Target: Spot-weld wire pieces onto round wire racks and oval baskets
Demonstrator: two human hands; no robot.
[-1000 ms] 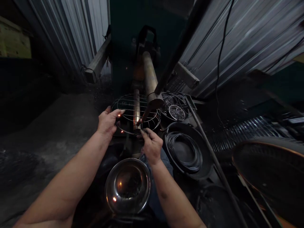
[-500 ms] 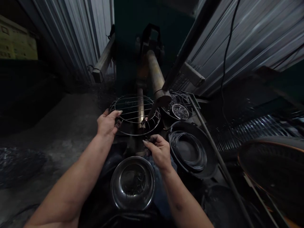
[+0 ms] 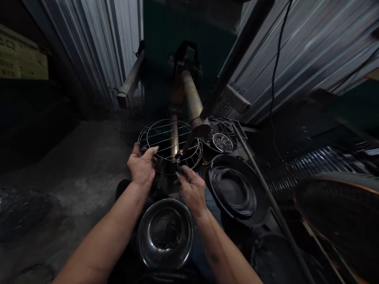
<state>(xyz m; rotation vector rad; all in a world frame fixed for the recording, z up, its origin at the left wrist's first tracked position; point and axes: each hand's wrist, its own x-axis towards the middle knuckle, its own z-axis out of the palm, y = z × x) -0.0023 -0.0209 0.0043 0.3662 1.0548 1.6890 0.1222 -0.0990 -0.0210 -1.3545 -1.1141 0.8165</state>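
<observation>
My left hand (image 3: 142, 165) grips the left edge of a round wire rack (image 3: 161, 141), thumb on top and fingers below. The rack has two rings with parallel bars and lies tilted around a brass-coloured lower rod (image 3: 175, 136). Just above that rod's tip is a dark pointed arm, coming down from a thick metal cylinder (image 3: 193, 94). My right hand (image 3: 193, 191) is closed in a pinch at the rack's near edge, by the rod's tip. A small thin piece seems to stick up from the fingertips, too dark to name. Below sits a steel bowl (image 3: 143, 240) holding small metal pieces.
On the right, a black tub (image 3: 262, 205) holds a coil of wire (image 3: 250, 197). Behind it lie wire rings and a small round wire piece (image 3: 222, 142). A metal bar (image 3: 263, 181) runs alongside. A large orange-rimmed round object (image 3: 334, 213) stands far right.
My left hand and the rack have shifted slightly right and toward me. My right hand has moved a little left, its fingertips now up at the rack's near edge by the rod's tip.
</observation>
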